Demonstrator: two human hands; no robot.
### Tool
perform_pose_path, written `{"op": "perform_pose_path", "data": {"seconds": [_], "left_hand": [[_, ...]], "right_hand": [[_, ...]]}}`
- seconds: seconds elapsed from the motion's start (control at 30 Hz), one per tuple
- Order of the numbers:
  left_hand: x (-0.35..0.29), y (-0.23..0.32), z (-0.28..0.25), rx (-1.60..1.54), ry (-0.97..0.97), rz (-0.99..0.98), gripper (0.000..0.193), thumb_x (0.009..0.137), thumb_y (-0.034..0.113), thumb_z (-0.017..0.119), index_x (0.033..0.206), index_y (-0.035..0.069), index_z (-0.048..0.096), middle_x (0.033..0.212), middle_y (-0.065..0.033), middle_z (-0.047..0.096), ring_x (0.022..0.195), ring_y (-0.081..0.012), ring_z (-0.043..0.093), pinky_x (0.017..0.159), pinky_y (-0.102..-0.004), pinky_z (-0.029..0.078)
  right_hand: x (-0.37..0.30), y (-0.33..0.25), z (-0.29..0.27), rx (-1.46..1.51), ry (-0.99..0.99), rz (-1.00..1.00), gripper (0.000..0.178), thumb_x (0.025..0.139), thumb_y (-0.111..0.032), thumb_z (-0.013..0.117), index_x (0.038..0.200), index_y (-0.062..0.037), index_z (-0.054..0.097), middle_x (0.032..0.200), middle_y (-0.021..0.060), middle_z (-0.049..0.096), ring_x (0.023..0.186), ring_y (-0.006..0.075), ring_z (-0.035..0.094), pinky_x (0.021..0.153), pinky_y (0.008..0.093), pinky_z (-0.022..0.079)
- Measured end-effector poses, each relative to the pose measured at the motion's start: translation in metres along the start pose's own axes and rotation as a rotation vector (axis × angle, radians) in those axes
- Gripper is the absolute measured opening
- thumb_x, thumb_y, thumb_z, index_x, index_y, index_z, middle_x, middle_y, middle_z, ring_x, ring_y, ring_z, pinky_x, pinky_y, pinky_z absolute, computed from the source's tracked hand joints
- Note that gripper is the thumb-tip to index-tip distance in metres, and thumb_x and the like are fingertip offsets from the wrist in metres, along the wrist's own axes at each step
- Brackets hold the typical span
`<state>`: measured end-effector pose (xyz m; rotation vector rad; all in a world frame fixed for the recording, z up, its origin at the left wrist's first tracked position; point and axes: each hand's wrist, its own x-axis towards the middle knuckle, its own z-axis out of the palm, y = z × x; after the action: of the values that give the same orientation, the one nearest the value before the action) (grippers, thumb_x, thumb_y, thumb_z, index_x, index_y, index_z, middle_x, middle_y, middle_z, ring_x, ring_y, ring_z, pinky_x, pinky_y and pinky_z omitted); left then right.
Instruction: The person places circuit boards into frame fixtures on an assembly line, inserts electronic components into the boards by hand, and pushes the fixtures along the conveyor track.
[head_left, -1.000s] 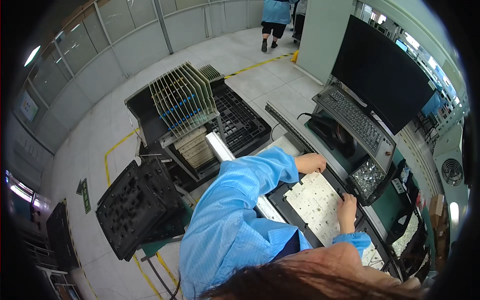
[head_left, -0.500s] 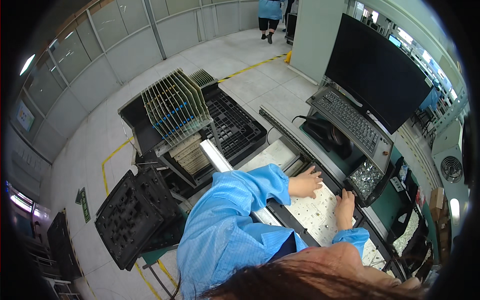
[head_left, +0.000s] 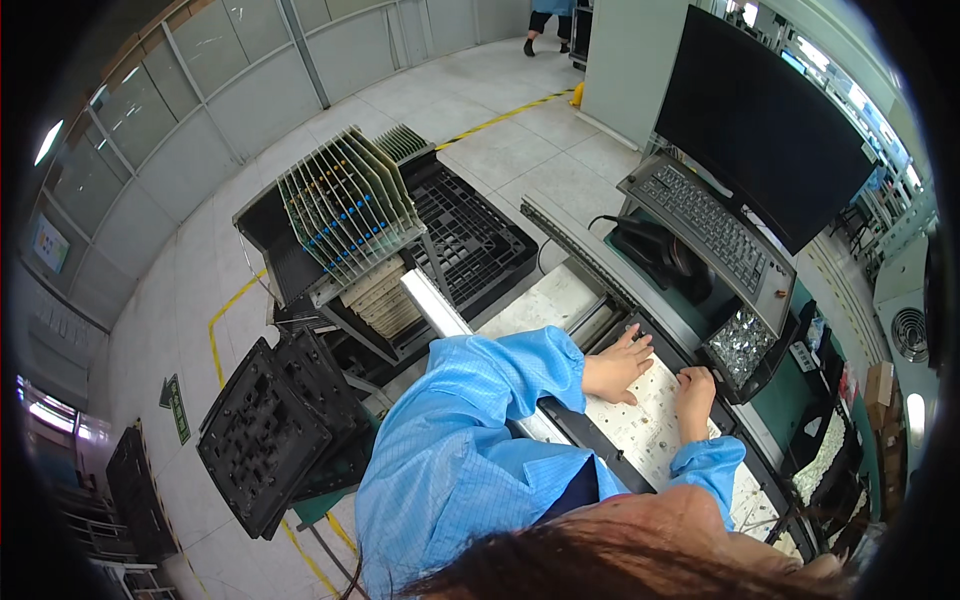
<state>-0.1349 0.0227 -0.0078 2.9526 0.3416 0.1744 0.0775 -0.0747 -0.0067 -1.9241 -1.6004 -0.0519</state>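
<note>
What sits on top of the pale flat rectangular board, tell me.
Small dark spots, perhaps parts, dot the pale flat rectangular board. The left hand is spread over its far end; the right hand is at its right edge. Both hands cover what lies beneath.

Pale board (head_left: pixel 650 430): far part partly covered by left hand (head_left: pixel 617 370), right margin by right hand (head_left: pixel 695 397), near part by blue right sleeve (head_left: pixel 707 470). Far person (head_left: pixel 548 33): upper body cut off by frame. Shiny pieces (head_left: pixel 742 345), right: too small to identify.

Head-worn fisheye, looking down at hands (head_left: pixel 617 372)
</note>
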Motion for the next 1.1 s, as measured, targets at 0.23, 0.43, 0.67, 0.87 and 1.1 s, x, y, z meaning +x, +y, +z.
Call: {"op": "perform_pose_path", "data": {"seconds": [0.23,0.43,0.67,0.87,1.1], "left_hand": [[0.003,-0.015,0.001,0.145,0.148,0.028,0.088,0.079,0.06,0.062,0.135,-0.006,0.047,0.142,-0.0261,0.043,0.141,-0.0438,0.026,0.111,-0.0675,0.011],[0.007,-0.012,-0.008,0.045,0.025,-0.032,0.077,0.088,0.054,0.058,0.141,-0.001,0.045,0.148,-0.0201,0.041,0.145,-0.0396,0.019,0.116,-0.0616,0.004],[0.007,-0.003,-0.005,0.07,0.047,-0.022,0.074,0.088,0.054,0.057,0.14,0.001,0.047,0.146,-0.0183,0.044,0.145,-0.041,0.017,0.115,-0.064,0.001],[0.006,-0.004,-0.033,-0.371,0.209,0.034,0.05,0.094,0.035,0.057,0.132,0.002,0.054,0.143,-0.0174,0.047,0.143,-0.0427,0.02,0.116,-0.059,0.009],[-0.002,0.02,-0.193,-1.721,0.082,0.84,0.082,0.093,0.072,0.031,0.14,0.006,0.041,0.128,-0.0165,0.056,0.144,-0.0391,0.015,0.118,-0.0518,0.015]], "right_hand": [[0.012,0.005,-0.012,0.127,-0.095,-0.201,0.008,0.075,-0.002,0.057,0.079,-0.0011,0.063,0.085,0.0182,0.061,0.085,0.0385,0.057,0.076,0.0441,0.046],[-0.008,0.009,-0.056,0.263,-0.217,0.225,0.022,0.089,-0.002,0.061,0.108,-0.0022,0.071,0.107,0.0135,0.071,0.098,0.0255,0.067,0.086,0.0308,0.05],[-0.026,0.046,-0.09,-0.069,-0.134,0.178,0.015,0.088,-0.007,0.063,0.097,0.0017,0.07,0.092,0.017,0.071,0.079,0.0297,0.068,0.072,0.033,0.051],[-0.036,0.06,-0.128,-0.239,-0.173,0.399,0.014,0.086,-0.006,0.064,0.097,0.0013,0.069,0.092,0.0183,0.07,0.082,0.0318,0.068,0.072,0.0346,0.051],[-0.059,0.082,-0.112,-0.22,-0.172,0.276,0.026,0.078,-0.017,0.074,0.099,-0.0009,0.071,0.094,0.0188,0.065,0.09,0.0385,0.063,0.08,0.0431,0.05]]}}
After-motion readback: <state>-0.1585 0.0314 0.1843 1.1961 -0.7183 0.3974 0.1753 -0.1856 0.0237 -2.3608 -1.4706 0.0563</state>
